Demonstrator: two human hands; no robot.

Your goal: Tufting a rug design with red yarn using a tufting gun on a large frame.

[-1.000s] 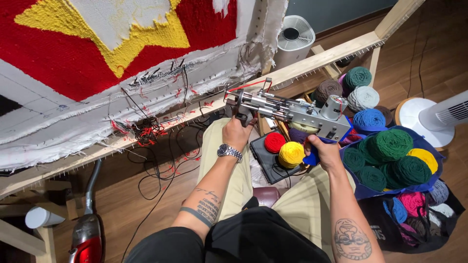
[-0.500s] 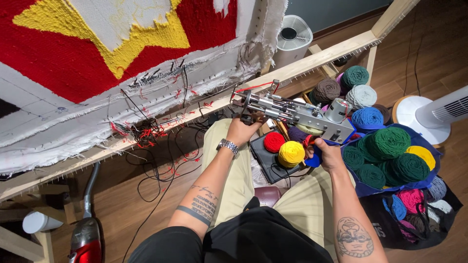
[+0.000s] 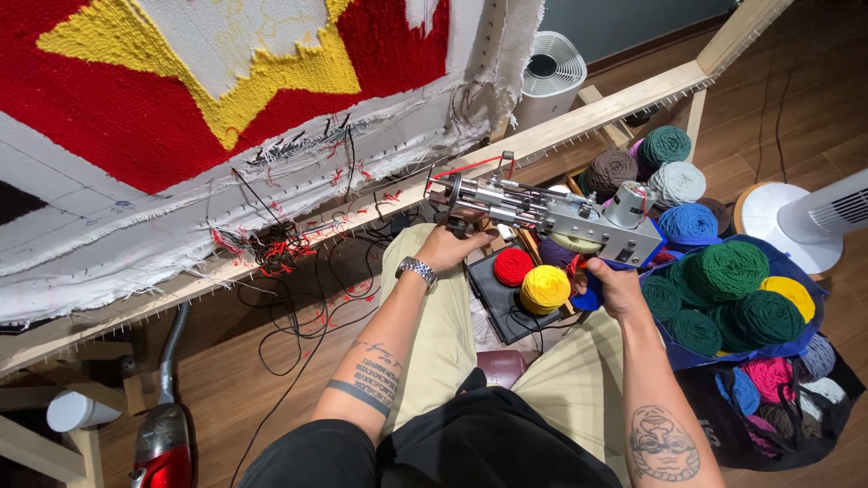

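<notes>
From where I sit, the far left shows a red upright vacuum parked on the wood floor under the tufting frame, whose stretched cloth carries a red and yellow pile. Loose cables trail below it. My left hand has its grip closed under the front of the tufting gun, steadying the nose toward the cloth. A red yarn ball and a yellow yarn ball rest on a dark tray on my lap. My right hand is wrapped tight on the gun's blue handle, carrying its weight. Further right, a bag of yarn balls and a white fan.
</notes>
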